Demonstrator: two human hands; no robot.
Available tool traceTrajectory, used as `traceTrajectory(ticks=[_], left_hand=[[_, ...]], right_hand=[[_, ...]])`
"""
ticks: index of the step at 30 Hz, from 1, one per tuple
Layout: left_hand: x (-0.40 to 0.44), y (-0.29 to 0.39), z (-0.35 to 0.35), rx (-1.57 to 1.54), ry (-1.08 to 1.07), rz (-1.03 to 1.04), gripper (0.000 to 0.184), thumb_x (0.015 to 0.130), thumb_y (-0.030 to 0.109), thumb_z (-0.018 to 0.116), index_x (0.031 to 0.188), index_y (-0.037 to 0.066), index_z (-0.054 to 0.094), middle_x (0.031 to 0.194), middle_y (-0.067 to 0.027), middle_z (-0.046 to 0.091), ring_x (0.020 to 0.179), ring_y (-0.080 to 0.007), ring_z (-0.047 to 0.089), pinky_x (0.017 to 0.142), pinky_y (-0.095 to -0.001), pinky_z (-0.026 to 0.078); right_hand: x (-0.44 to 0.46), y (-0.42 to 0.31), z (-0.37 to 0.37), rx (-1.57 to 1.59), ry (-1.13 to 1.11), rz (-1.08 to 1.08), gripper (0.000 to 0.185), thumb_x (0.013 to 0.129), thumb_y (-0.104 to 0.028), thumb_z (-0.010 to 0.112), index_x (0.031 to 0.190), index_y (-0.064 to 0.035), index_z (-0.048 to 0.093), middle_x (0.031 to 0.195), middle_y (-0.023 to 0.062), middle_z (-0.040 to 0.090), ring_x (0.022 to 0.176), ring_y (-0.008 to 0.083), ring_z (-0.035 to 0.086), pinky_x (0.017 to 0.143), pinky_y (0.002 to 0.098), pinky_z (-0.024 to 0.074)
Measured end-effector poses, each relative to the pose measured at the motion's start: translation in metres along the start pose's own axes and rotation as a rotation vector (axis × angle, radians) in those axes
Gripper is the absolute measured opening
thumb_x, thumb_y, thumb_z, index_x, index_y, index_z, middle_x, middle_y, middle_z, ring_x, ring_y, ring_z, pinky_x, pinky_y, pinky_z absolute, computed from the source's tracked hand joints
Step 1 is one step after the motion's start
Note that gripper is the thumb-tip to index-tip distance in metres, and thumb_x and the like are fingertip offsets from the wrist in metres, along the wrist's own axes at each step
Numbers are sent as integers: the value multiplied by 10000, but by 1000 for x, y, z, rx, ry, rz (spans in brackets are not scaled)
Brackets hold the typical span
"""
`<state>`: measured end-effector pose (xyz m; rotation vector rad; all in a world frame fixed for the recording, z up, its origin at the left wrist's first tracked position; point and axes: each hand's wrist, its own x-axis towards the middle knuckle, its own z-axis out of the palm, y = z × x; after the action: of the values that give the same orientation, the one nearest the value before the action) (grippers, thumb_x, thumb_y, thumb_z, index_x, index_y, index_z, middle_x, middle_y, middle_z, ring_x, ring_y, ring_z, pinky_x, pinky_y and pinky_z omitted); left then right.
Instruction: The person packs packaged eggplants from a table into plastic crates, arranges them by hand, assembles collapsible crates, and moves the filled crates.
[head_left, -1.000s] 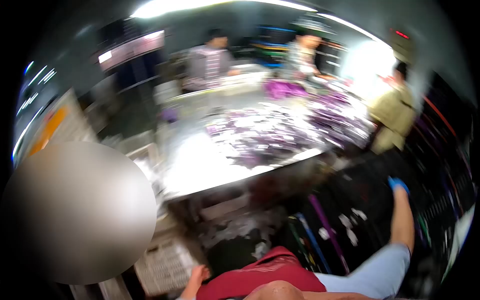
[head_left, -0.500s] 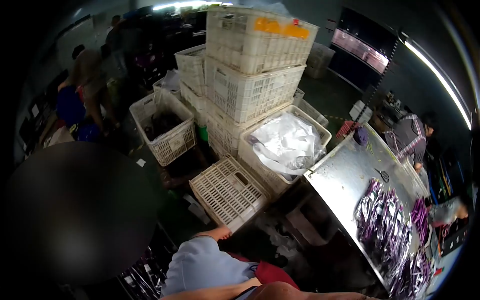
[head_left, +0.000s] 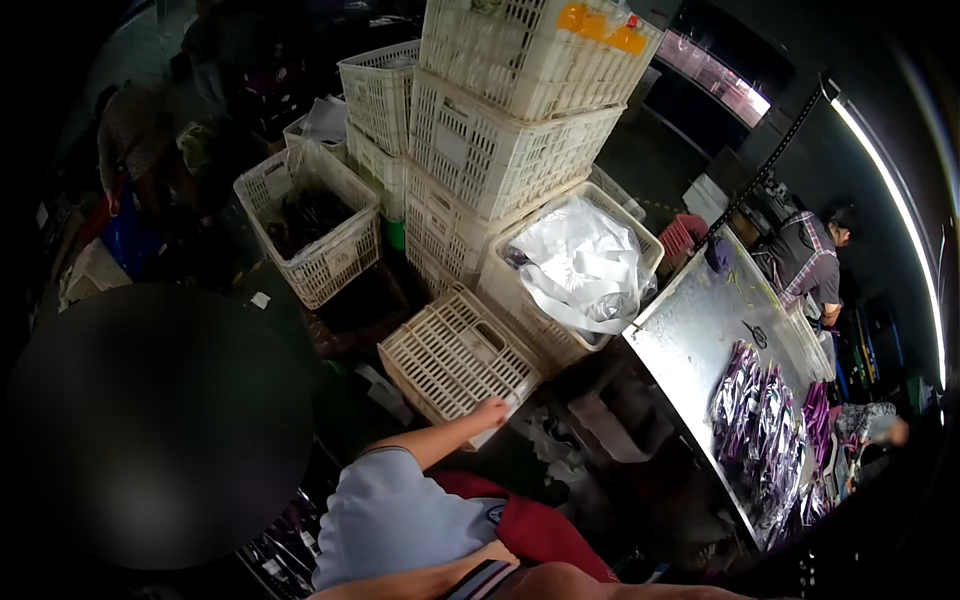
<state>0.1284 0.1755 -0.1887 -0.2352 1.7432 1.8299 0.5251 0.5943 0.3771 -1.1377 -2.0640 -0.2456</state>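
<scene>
My left hand (head_left: 488, 411) reaches out from a light blue sleeve. Its fingers are curled over the near right edge of a dirty off-white plastic crate (head_left: 455, 355) with a slotted face turned up. Beside it stands a crate (head_left: 495, 290) holding clear plastic bags and white strips (head_left: 585, 265). A tall stack of similar crates (head_left: 500, 140) rises behind. Bare skin runs along the bottom edge of the view, but my right hand cannot be made out there.
On the right, a metal table (head_left: 690, 325) carries scissors (head_left: 756, 334) and shiny purple-silver bundles (head_left: 760, 430). A person (head_left: 800, 265) bends beyond it. Another crate with dark contents (head_left: 310, 270) stands left. A dark blurred disc covers the lower left.
My left hand has moved up and right along the slotted crate, from its near corner to its right edge. The view has shifted slightly.
</scene>
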Motion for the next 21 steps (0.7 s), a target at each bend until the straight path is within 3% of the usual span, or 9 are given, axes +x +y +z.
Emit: traceTrajectory(ticks=[1, 2, 3, 5, 7, 11, 13, 17, 21], left_hand=[[-15, 32, 9, -62, -73, 71, 207, 863, 186, 498, 904, -10, 556, 687, -62, 558, 563, -136, 520, 523, -259, 442], [-15, 41, 19, -129, -151, 251, 228, 861, 212, 511, 938, 3, 559, 729, -65, 565, 613, -131, 530, 568, -259, 444], [-17, 49, 27, -200, -227, 431, 253, 858, 238, 524, 973, 16, 563, 771, -69, 572, 662, -126, 540, 613, -258, 447], [-73, 115, 25, -67, -246, 570, 320, 870, 214, 499, 1133, 32, 486, 979, -89, 536, 851, -133, 517, 738, -268, 426], [-114, 148, 11, -197, -338, 685, 481, 902, 257, 425, 1308, 45, 277, 1148, -88, 432, 1013, -151, 459, 841, -285, 384], [-148, 153, -38, -488, -184, 589, 748, 864, 448, 429, 1390, 120, 10, 1422, -122, 138, 1261, -267, 255, 934, -378, 337], [-169, 151, -70, -534, 17, 457, 670, 883, 306, 421, 1391, 95, 39, 1384, -97, 223, 1174, -171, 332, 917, -308, 322], [-179, 100, -134, -479, 421, 139, 711, 876, 295, 436, 1390, 103, -17, 1427, -85, 117, 1272, -186, 191, 980, -311, 246], [-161, 42, -186, -479, 666, -59, 743, 871, 376, 470, 1390, 222, -40, 1450, -49, -44, 1321, -263, 89, 1023, -459, 182]], right_hand=[[-8, -35, 12, -164, 101, -325, 901, 572, -214, 778, 1303, 17, 304, 1274, 235, 389, 1184, 321, 372, 1015, 350, 281], [-16, -82, 20, -294, 37, -332, 928, 587, -240, 771, 1322, 10, 262, 1324, 223, 325, 1260, 312, 260, 1059, 364, 200], [-8, -76, 51, 6, -85, -530, 914, 647, -277, 730, 1340, 4, 205, 1365, 209, 261, 1255, 325, 273, 1063, 367, 191], [-52, -185, 73, 65, -118, -478, 586, 767, -200, 593, 1297, -91, 367, 1272, 93, 435, 1169, 227, 418, 972, 361, 344], [-75, -245, 110, 215, -396, -636, 785, 662, -88, 620, 1352, -99, 248, 1333, 148, 346, 1239, 266, 325, 1010, 346, 296], [-140, -383, 164, 184, -900, -927, 832, 623, -160, 667, 1347, -114, 258, 1139, 182, 486, 974, 341, 516, 814, 399, 438], [-178, -435, 193, 291, -900, -1280, 868, 638, -198, 687, 1363, -215, 209, 1088, 223, 457, 911, 369, 536, 744, 414, 477], [-285, -511, 266, 486, -1119, -1478, 866, 656, -219, 664, 1371, -215, 174, 1023, 229, 452, 840, 399, 515, 703, 426, 463], [-386, -556, 324, 609, -1254, -1628, 920, 652, -238, 684, 1381, -213, 123, 1001, 230, 440, 808, 381, 518, 667, 429, 466]])
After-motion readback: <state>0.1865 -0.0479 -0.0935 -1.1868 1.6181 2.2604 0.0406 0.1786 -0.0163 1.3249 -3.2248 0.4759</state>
